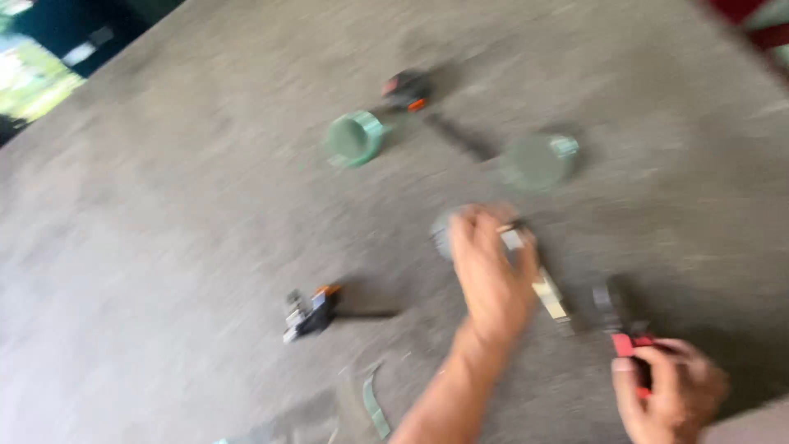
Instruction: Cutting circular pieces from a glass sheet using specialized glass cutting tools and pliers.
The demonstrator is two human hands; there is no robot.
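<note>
Left hand (491,275): bare, no glove, no ring or watch can be seen.
Left forearm (440,395): bare up to the lower edge of the picture, no sleeve is visible.
Right hand (670,395): bare, no glove; only the hand and the wrist are in the picture.
Sharpness: the picture is blurred, so nails and small marks cannot be told.
</note>
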